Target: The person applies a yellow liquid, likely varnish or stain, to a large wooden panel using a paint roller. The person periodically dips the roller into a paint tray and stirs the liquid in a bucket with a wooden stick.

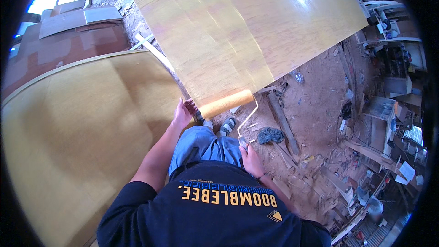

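Note:
A wide wooden board with a yellowish wet-looking coat lies ahead of me, its near corner close to my legs. Across that near end rests a paint roller, its sleeve soaked in yellow. My right hand is closed round the roller's handle, with the bent wire frame rising from it to the sleeve's right end. My left hand is at the board's near left corner, just left of the roller; its fingers look spread, partly at the board's edge. Whether they press on it I cannot tell.
A second large yellow panel stretches along my left side. Brown boards are stacked beyond it. On the dirt floor to the right lie a wooden plank and a dark plastic bag. Cluttered shelves and scrap wood line the far right.

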### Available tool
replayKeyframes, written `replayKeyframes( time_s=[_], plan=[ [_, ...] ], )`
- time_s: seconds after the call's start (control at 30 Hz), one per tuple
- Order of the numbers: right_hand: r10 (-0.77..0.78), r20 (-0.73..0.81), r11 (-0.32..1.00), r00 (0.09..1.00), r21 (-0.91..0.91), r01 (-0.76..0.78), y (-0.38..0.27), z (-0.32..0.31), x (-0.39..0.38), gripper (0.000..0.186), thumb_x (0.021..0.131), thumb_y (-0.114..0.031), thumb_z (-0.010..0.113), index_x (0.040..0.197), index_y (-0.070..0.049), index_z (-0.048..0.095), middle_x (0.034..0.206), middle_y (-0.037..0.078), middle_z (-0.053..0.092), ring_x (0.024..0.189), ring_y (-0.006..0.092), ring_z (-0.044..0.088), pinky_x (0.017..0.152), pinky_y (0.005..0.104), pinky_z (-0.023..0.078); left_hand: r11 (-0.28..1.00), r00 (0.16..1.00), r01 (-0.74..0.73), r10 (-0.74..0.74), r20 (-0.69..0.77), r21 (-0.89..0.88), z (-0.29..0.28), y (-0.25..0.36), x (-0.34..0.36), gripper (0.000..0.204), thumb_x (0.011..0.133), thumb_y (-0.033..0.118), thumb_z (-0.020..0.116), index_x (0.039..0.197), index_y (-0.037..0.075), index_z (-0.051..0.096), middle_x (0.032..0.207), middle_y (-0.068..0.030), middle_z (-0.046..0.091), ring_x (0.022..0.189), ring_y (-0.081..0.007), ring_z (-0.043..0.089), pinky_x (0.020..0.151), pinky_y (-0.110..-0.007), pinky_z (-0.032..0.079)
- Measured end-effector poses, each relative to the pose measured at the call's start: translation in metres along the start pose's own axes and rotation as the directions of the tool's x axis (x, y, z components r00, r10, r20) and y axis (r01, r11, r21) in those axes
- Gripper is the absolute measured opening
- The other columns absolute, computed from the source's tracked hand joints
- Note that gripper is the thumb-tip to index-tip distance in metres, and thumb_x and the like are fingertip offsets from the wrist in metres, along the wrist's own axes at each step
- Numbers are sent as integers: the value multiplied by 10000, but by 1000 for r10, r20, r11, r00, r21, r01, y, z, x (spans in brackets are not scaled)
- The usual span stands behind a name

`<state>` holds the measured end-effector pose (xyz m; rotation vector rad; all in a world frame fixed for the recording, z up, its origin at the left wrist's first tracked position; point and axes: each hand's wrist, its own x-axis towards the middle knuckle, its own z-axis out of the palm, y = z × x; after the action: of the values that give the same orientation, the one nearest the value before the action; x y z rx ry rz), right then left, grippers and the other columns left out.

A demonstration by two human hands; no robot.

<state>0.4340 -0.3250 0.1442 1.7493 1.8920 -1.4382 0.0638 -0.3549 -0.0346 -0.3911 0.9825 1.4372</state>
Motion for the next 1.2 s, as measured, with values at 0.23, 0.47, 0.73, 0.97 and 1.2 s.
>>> replayKeyframes(
  time_s=[0.23,0.47,0.73,0.97,1.2],
  plan=[
    [-321,-20,947,947,22,322,-70,-7,139,488,1026,-455,464,1164,3,562,989,311,674,945,512,636,789,571,511,995,992,-97,94,-82,-26,4,-38,-27,687,1034,617,313,1269,15,545,1189,-122,616,1083,-253,587,1007,-407,471],
    [-349,81,937,934,43,346,-182,-61,234,546,1021,-521,437,1148,-10,580,721,161,655,555,272,654,481,412,521,976,978,-208,208,-5,66,36,-49,-42,801,1037,612,282,1495,-41,352,1533,-180,407,1397,-277,401,1202,-397,282],
    [-445,-64,895,893,-61,441,-68,-74,200,551,1002,-526,475,1164,-21,624,1030,296,677,1008,474,637,840,532,501,967,967,-255,256,2,21,40,-60,-49,801,1031,634,277,1480,-17,402,1510,-177,443,1388,-274,423,1182,-391,311],
    [-238,-78,971,968,-8,238,56,-96,73,506,1021,-476,485,1139,2,601,1014,292,667,1003,473,632,834,515,497,963,963,-268,269,-32,41,42,-57,-53,814,1025,646,285,1470,-26,402,1453,-162,497,1313,-263,485,1144,-382,354],
    [-184,-66,983,981,12,185,81,-95,57,476,1015,-449,510,1164,-4,587,1039,322,653,1028,499,610,848,546,487,964,963,-260,264,-61,57,41,-56,-46,819,1024,646,292,1464,-36,400,1463,-167,483,1323,-260,471,1151,-385,339]
  ],
)
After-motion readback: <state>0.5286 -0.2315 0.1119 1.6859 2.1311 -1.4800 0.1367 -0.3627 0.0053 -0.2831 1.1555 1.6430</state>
